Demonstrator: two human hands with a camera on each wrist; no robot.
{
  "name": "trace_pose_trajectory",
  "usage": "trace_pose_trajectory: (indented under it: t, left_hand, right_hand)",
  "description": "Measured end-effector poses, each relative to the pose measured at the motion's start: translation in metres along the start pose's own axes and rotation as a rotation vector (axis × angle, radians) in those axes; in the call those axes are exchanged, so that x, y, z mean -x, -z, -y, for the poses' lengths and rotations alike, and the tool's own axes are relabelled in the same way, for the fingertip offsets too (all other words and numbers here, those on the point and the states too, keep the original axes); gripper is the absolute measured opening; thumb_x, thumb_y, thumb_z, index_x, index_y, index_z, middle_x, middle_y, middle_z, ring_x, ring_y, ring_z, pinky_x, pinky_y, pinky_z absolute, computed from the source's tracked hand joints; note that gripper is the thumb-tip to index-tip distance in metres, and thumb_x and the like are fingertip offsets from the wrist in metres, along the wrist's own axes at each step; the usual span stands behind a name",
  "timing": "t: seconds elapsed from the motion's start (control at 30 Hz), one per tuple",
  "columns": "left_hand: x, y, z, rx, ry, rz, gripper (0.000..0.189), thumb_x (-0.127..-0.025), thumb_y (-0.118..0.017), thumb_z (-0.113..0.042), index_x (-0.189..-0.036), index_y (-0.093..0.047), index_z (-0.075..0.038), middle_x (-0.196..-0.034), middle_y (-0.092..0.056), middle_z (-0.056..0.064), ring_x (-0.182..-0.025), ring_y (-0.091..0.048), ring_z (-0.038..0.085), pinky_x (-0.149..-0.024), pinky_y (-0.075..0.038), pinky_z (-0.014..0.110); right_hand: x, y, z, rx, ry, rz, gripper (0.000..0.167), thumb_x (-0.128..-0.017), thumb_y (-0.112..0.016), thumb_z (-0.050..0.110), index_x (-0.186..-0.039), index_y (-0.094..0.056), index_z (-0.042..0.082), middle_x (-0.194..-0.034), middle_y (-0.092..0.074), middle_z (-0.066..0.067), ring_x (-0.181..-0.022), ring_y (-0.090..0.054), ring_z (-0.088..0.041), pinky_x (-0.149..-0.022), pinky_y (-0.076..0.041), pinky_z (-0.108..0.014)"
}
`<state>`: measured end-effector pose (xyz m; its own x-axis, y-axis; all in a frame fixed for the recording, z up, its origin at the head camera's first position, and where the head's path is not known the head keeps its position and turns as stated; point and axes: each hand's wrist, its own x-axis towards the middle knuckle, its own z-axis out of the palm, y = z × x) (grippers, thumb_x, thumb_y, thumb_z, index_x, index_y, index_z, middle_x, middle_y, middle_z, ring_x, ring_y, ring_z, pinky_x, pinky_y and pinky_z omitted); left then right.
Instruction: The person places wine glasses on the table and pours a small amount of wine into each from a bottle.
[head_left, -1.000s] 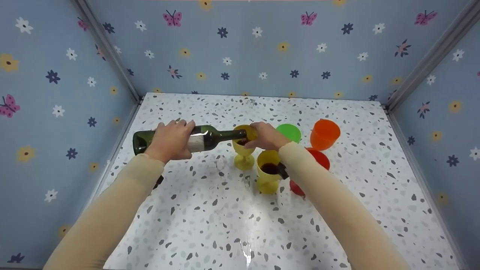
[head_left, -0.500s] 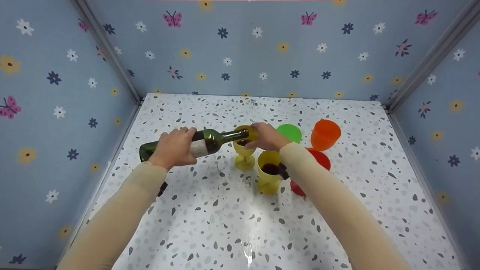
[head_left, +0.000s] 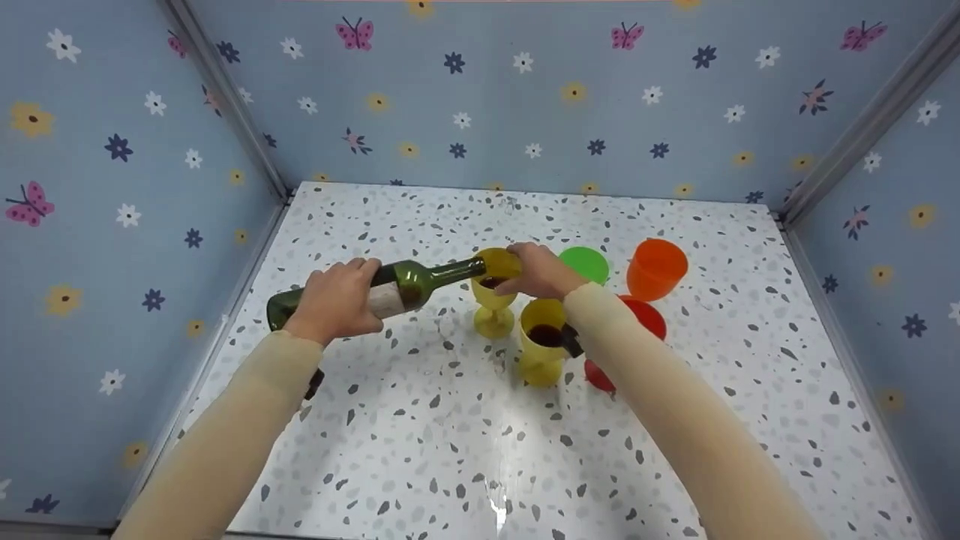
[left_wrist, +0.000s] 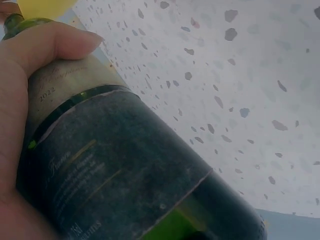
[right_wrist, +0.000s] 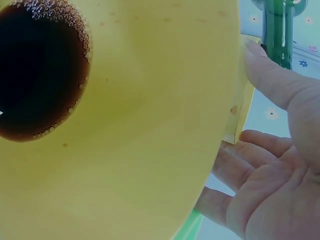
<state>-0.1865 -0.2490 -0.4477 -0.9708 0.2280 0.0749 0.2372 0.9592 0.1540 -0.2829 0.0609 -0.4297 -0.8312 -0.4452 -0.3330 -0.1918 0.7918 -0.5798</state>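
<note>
My left hand grips a green wine bottle around its labelled body. The bottle lies tilted, its mouth at the left rim of a yellow goblet holding some dark liquid. In the left wrist view, the bottle's dark label and the thumb are close up. My right hand holds that goblet by its rim from the right. A second yellow goblet with dark liquid stands nearer, below my right wrist. In the right wrist view it fills much of the picture, with bubbles along the liquid.
Right of the goblets stand a green cup, an orange cup and a red one, partly covered by my right sleeve. The speckled white tabletop meets flower-patterned walls at the back and both sides.
The bottle first moved further over the goblet, its base dropping. Now its mouth has drawn back left toward the rim. The right hand and goblet keep their place; the view has shifted slightly.
</note>
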Motion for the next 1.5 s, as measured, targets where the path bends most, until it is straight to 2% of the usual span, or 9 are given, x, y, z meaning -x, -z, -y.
trace_pose_trajectory:
  t: [0.13, 0.37, 0.6, 0.7, 0.83, 1.0, 1.17, 1.33, 1.5]
  left_hand:
    - [0.008, 0.001, 0.010, 0.000, 0.009, -0.019, 0.080, -0.061, -0.084, -0.027, -0.130, -0.053, 0.000, -0.102, -0.064, 0.017, -0.084, -0.061, 0.036, -0.070, -0.051, 0.058]
    - [0.024, -0.006, 0.023, -0.019, 0.021, -0.019, 0.077, -0.060, -0.081, -0.025, -0.128, -0.053, -0.001, -0.101, -0.063, 0.017, -0.086, -0.060, 0.038, -0.070, -0.048, 0.060]
    - [0.033, -0.011, 0.022, 0.066, 0.042, -0.057, 0.079, -0.062, -0.080, -0.025, -0.131, -0.051, 0.000, -0.103, -0.062, 0.017, -0.087, -0.059, 0.037, -0.072, -0.048, 0.060]
    - [0.032, -0.011, 0.019, 0.091, 0.045, -0.071, 0.079, -0.062, -0.080, -0.025, -0.131, -0.051, 0.000, -0.105, -0.062, 0.016, -0.087, -0.059, 0.036, -0.072, -0.049, 0.058]
    - [0.030, -0.013, 0.017, 0.120, 0.051, -0.071, 0.078, -0.062, -0.081, -0.026, -0.130, -0.051, -0.002, -0.106, -0.062, 0.014, -0.086, -0.058, 0.033, -0.070, -0.049, 0.055]
    - [0.027, -0.013, 0.015, 0.145, 0.062, -0.076, 0.076, -0.063, -0.081, -0.028, -0.129, -0.052, -0.002, -0.110, -0.062, 0.014, -0.087, -0.057, 0.031, -0.071, -0.048, 0.054]
    - [0.019, -0.012, 0.007, 0.151, 0.062, -0.069, 0.078, -0.062, -0.083, -0.029, -0.129, -0.052, -0.002, -0.108, -0.062, 0.013, -0.088, -0.057, 0.031, -0.073, -0.048, 0.053]
    - [0.009, -0.010, -0.005, 0.155, 0.036, -0.056, 0.081, -0.062, -0.084, -0.030, -0.130, -0.052, -0.002, -0.109, -0.062, 0.013, -0.090, -0.058, 0.031, -0.075, -0.049, 0.055]
    - [0.000, -0.005, -0.014, 0.143, -0.002, -0.071, 0.077, -0.061, -0.082, -0.027, -0.128, -0.053, -0.002, -0.105, -0.062, 0.013, -0.086, -0.058, 0.030, -0.071, -0.050, 0.052]
  right_hand:
    - [0.000, 0.002, 0.000, -0.007, -0.017, -0.008, 0.082, -0.087, -0.077, 0.031, -0.152, -0.035, 0.005, -0.148, -0.045, -0.014, -0.130, -0.046, -0.029, -0.110, -0.035, -0.045]
    - [0.000, 0.001, 0.002, 0.010, -0.037, -0.010, 0.081, -0.087, -0.077, 0.032, -0.151, -0.037, 0.006, -0.147, -0.046, -0.013, -0.129, -0.047, -0.028, -0.110, -0.035, -0.046]
    - [0.001, -0.001, 0.002, 0.012, -0.044, 0.001, 0.081, -0.088, -0.076, 0.032, -0.152, -0.034, 0.007, -0.149, -0.043, -0.014, -0.132, -0.045, -0.029, -0.111, -0.034, -0.047]
    - [0.004, -0.001, 0.001, 0.010, -0.037, 0.007, 0.084, -0.088, -0.075, 0.033, -0.154, -0.030, 0.007, -0.153, -0.039, -0.013, -0.136, -0.041, -0.029, -0.112, -0.032, -0.047]
    - [0.011, 0.005, -0.002, 0.014, 0.028, -0.002, 0.087, -0.088, -0.075, 0.035, -0.156, -0.027, 0.007, -0.157, -0.033, -0.013, -0.141, -0.034, -0.030, -0.113, -0.029, -0.046]
    - [0.024, 0.027, -0.008, 0.017, 0.096, -0.098, 0.083, -0.089, -0.075, 0.034, -0.155, -0.031, 0.007, -0.157, -0.034, -0.013, -0.140, -0.036, -0.030, -0.111, -0.033, -0.047]
    - [0.036, 0.049, -0.031, 0.010, 0.037, -0.163, 0.082, -0.089, -0.075, 0.033, -0.155, -0.032, 0.010, -0.158, -0.032, -0.012, -0.142, -0.033, -0.031, -0.111, -0.032, -0.049]
    - [0.043, 0.055, -0.058, -0.004, -0.026, -0.149, 0.084, -0.087, -0.076, 0.032, -0.154, -0.032, 0.009, -0.158, -0.032, -0.013, -0.143, -0.031, -0.034, -0.111, -0.033, -0.051]
    - [0.045, 0.053, -0.074, -0.023, -0.079, -0.122, 0.086, -0.085, -0.078, 0.033, -0.155, -0.032, 0.012, -0.157, -0.032, -0.014, -0.140, -0.033, -0.036, -0.107, -0.036, -0.054]
